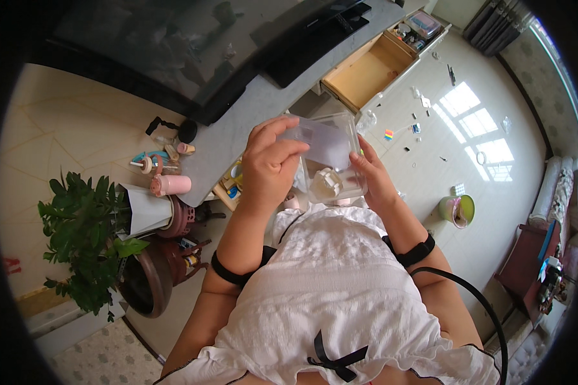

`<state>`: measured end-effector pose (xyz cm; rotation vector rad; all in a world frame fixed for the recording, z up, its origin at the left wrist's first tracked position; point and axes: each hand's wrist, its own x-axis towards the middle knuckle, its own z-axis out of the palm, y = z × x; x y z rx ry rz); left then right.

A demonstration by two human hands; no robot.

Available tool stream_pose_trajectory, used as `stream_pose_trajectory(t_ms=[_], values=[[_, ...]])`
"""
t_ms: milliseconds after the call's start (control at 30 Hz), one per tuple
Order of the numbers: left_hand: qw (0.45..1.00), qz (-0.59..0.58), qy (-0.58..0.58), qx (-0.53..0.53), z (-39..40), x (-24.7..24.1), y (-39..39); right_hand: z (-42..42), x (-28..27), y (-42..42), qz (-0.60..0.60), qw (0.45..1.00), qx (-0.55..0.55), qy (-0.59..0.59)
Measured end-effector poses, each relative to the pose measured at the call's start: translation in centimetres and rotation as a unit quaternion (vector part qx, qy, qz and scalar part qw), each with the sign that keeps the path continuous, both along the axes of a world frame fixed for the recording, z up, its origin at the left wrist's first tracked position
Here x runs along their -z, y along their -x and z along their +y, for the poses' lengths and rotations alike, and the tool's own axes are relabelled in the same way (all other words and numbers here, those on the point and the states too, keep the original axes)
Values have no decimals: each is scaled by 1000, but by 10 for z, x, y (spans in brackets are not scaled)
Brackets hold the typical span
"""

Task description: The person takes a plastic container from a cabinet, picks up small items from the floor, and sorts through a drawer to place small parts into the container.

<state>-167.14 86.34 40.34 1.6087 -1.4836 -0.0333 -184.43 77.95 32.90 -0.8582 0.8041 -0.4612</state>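
My right hand [375, 171] grips the side of a clear plastic box [359, 130], which is tilted above my lap. A white object [326, 182], perhaps a small roll or plug, lies in the box's near end. My left hand [275, 161] pinches a translucent flat plastic piece [326, 144] between thumb and fingers. That piece overlaps the box's far part; whether it rests inside or is held just above, I cannot tell.
An open wooden drawer [371, 72] juts from the TV cabinet [289, 96]. Small items lie scattered on the tiled floor [453, 125], near a green bin [468, 207]. Left are a pink cup [173, 185], a potted plant [82, 231] and a large brown pot [147, 284].
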Motion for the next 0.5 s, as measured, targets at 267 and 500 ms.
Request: stream_pose_trajectory(t_ms=[267, 500], values=[[997, -24, -54, 57, -7, 17, 0, -2, 2, 8, -22, 999, -30, -7], [991, -95, -87, 40, -17, 31, 26, 2, -1, 12, -45, 998, -53, 10]])
